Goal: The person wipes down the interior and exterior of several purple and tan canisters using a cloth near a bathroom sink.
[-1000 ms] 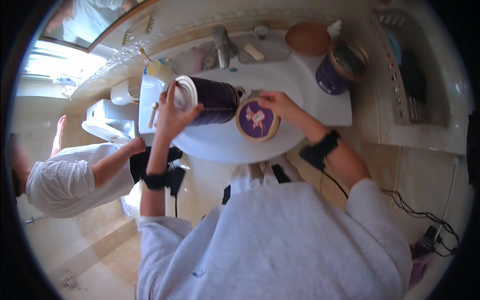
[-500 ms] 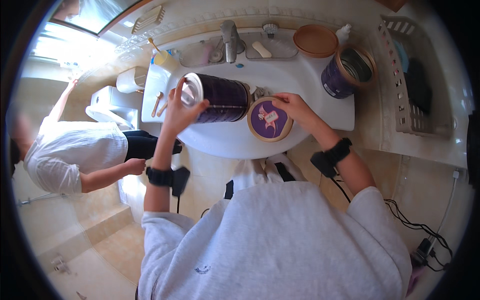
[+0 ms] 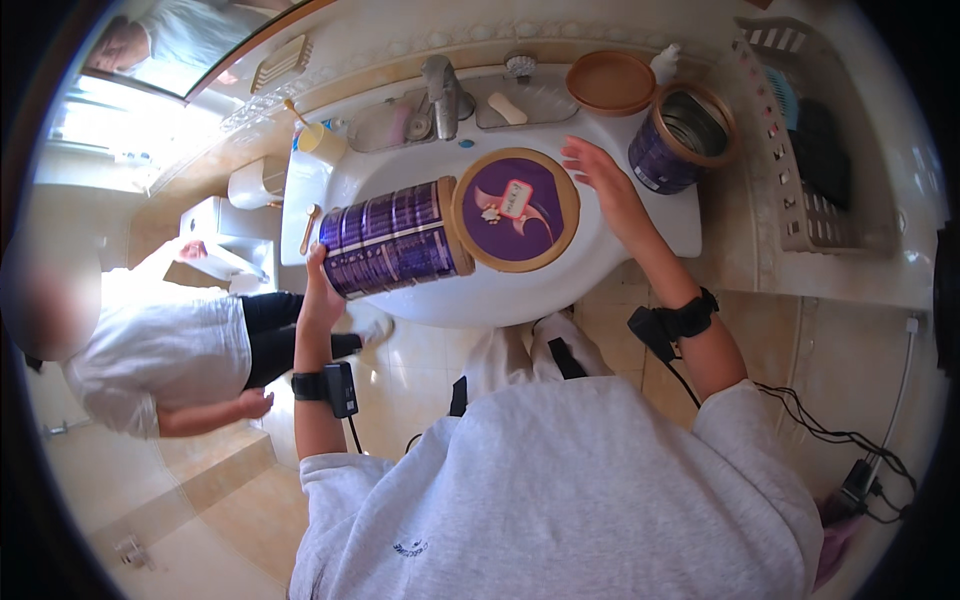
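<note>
A purple tin can lies tilted on its side over the washbasin, its base end in my left hand, whose fingers are partly hidden behind it. At the can's other end is a round purple lid with a tan rim, printed face up; how far it is joined to the can is unclear. My right hand is open beside the lid's right edge, fingers stretched out. Whether the fingertips touch the rim I cannot tell. Under both stands the white basin.
A second can, lidless, stands on the right, with a brown round lid behind it. The faucet, soap, yellow cup and wooden spoon line the basin. A basket is far right; another person stands left.
The can has turned, showing more of its side, and its base has moved left and down. The lid has come nearer and higher. My right hand has let go of the lid and opened.
</note>
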A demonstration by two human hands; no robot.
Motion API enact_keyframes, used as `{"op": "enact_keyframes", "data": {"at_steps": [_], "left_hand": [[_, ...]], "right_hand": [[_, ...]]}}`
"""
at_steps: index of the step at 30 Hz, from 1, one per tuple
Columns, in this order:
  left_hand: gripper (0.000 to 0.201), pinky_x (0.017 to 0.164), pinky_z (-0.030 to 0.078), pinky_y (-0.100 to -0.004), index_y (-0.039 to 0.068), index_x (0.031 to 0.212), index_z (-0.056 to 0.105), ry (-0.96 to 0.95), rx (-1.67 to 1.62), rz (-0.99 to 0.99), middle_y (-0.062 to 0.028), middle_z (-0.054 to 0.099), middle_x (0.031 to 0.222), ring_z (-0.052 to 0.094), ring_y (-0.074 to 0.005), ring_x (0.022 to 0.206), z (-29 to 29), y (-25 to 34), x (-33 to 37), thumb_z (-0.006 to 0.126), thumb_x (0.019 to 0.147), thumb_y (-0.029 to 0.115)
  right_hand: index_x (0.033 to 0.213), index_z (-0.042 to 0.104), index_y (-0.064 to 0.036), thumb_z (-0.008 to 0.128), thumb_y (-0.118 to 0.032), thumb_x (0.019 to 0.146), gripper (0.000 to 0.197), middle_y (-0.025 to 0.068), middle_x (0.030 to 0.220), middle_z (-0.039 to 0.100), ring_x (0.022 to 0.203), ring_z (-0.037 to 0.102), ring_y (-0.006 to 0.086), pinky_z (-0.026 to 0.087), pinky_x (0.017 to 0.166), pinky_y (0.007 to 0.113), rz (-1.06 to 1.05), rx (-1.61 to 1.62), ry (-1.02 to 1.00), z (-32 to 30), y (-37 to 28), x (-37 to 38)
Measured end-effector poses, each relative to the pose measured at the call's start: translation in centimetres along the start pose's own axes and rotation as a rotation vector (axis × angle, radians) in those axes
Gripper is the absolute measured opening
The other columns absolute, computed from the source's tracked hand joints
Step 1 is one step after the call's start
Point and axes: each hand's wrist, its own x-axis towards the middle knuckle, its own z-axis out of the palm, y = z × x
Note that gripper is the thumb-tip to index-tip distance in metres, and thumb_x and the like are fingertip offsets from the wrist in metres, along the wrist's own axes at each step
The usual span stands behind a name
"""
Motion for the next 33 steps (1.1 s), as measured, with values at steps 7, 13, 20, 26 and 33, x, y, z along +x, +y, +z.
{"op": "enact_keyframes", "data": {"at_steps": [7,13,20,26,33], "left_hand": [[0.079,0.081,0.037,-0.0556,0.016,0.126,0.028,-0.374,-0.336,-0.338,-0.0125,0.041,0.121,0.042,-0.0355,0.108,1.2,-5.3,1.8,0.033,0.068,0.069],[0.079,0.093,0.026,-0.0503,0.013,0.123,0.036,-0.449,-0.5,-0.654,-0.0107,0.041,0.121,0.039,-0.0309,0.11,6.4,-9.5,4.1,0.034,0.067,0.069],[0.081,0.088,0.024,-0.0588,0.018,0.126,0.032,-0.724,-0.459,-0.749,-0.0103,0.035,0.127,0.033,-0.036,0.115,10.6,-11.0,7.5,0.035,0.064,0.071],[0.081,0.08,0.034,-0.0536,0.018,0.125,0.033,-0.689,-0.319,-0.761,-0.0091,0.04,0.123,0.041,-0.035,0.108,12.5,-10.9,8.8,0.032,0.063,0.072],[0.077,0.082,0.034,-0.0564,0.017,0.125,0.031,-0.841,-0.345,-0.859,-0.0116,0.037,0.125,0.038,-0.0361,0.11,15.4,-12.3,8.5,0.034,0.068,0.068]], "right_hand": [[0.128,0.024,-0.0089,0.041,-0.036,0.085,0.054,0.0098,0.123,0.034,0.108,0.04,0.0185,0.038,0.085,0.034,0.355,0.102,-0.147,1.7,-0.3,-3.4],[0.128,0.023,-0.0076,0.045,-0.044,0.082,0.063,0.0086,0.118,0.042,0.106,0.043,0.0167,0.042,0.08,0.032,0.467,0.128,-0.124,4.3,-4.1,-5.6],[0.11,0.042,0.0005,0.057,-0.024,0.078,0.044,0.0084,0.101,0.053,0.09,0.051,0.011,0.042,0.077,0.022,0.318,0.212,0.207,3.6,-7.0,-8.1],[0.109,0.045,0.001,0.048,-0.032,0.082,0.043,0.0085,0.105,0.052,0.093,0.051,0.0128,0.041,0.08,0.025,0.292,0.126,0.322,1.2,-11.0,-8.8],[0.112,0.047,-0.0019,0.031,-0.033,0.088,0.042,0.0108,0.115,0.046,0.108,0.04,0.0183,0.027,0.093,0.029,-0.048,-0.117,0.142,5.5,-16.3,-4.7]]}}
